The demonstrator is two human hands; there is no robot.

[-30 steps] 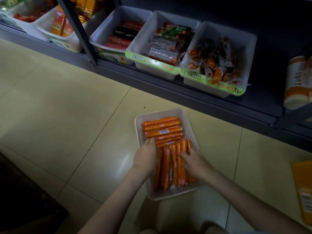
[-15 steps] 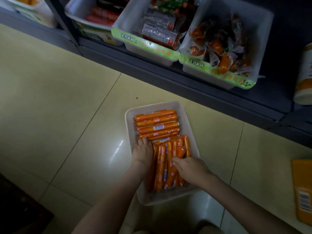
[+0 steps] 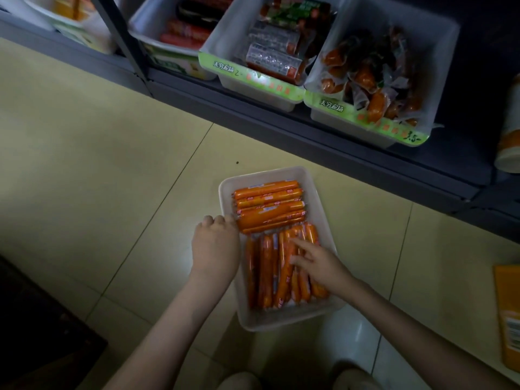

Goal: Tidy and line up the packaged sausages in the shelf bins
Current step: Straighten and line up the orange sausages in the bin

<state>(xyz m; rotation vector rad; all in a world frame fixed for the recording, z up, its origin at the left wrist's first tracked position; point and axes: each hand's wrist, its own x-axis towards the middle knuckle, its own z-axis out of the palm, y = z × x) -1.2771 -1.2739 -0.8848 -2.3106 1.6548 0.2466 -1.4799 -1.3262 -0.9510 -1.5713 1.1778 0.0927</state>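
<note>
A white bin (image 3: 318,209) lies on the floor tiles, filled with orange packaged sausages. Several lie crosswise in the far half (image 3: 268,205); several more run lengthwise in the near half (image 3: 270,271). My left hand (image 3: 215,246) rests on the bin's left rim with its fingers curled over the edge. My right hand (image 3: 318,263) lies on the lengthwise sausages with its fingers spread, pressing on them without gripping any.
A dark shelf (image 3: 281,122) runs along the back with white bins: one of silver-wrapped sausages (image 3: 277,56), one of loose orange sausage packs (image 3: 374,77), one of red sausages (image 3: 183,35). An orange box (image 3: 509,313) lies on the floor at right.
My left hand has moved from the sausages out to the bin's left rim. My right hand has opened its fingers over the lengthwise row. The view has closed in on the shelf.
</note>
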